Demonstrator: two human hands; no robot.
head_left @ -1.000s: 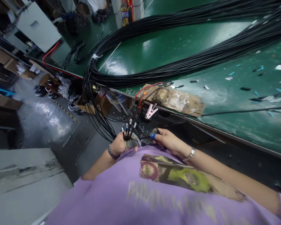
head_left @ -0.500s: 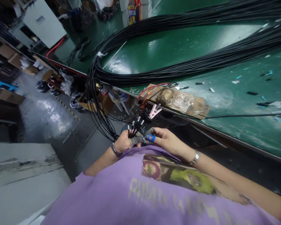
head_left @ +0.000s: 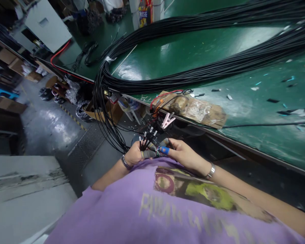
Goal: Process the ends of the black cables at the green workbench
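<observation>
Your left hand [head_left: 134, 155]: closed round black cables [head_left: 144, 145]. Your right hand [head_left: 181, 151], at its three o'clock: apparently pinching thin wires [head_left: 158, 151].

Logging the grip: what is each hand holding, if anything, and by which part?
The left hand grips black cables near their white-tipped ends. The right hand is at the thin wires; whether it pinches them cannot be told.

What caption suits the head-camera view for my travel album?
Left hand gripping white-tipped black cables, right hand at fine wires, beside a green bench.
</observation>
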